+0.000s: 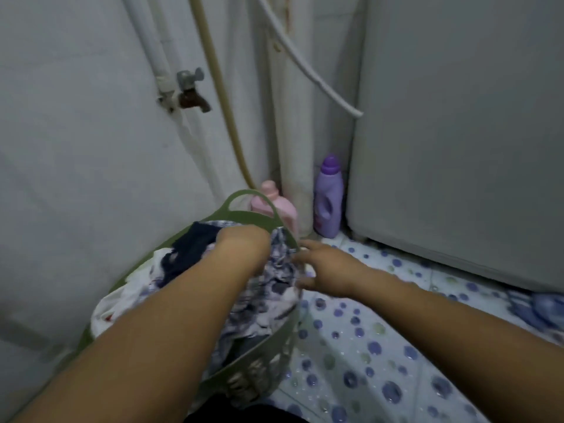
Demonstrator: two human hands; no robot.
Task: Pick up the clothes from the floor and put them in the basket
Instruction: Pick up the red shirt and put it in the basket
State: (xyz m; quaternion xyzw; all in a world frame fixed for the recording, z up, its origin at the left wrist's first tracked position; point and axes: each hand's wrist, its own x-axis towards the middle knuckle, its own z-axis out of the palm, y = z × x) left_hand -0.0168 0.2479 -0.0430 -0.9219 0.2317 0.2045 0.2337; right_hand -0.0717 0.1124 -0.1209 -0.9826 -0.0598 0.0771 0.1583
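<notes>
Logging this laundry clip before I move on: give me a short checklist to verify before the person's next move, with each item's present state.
1. Patterned garment fully inside the green basket: not ok, it drapes over the right-side rim.
2. Left hand on the clothes: ok, it presses into the pile; whether it grips cloth, cannot tell.
3. Right hand free: ok, fingers spread at the rim, holding nothing.
4. Basket upright on the floor: ok.
5. Clothes left on the dotted floor: cannot tell; a blurred bluish shape lies at the right edge.
6. Pink bottle and purple bottle clear of the basket: ok, both stand behind it.
</notes>
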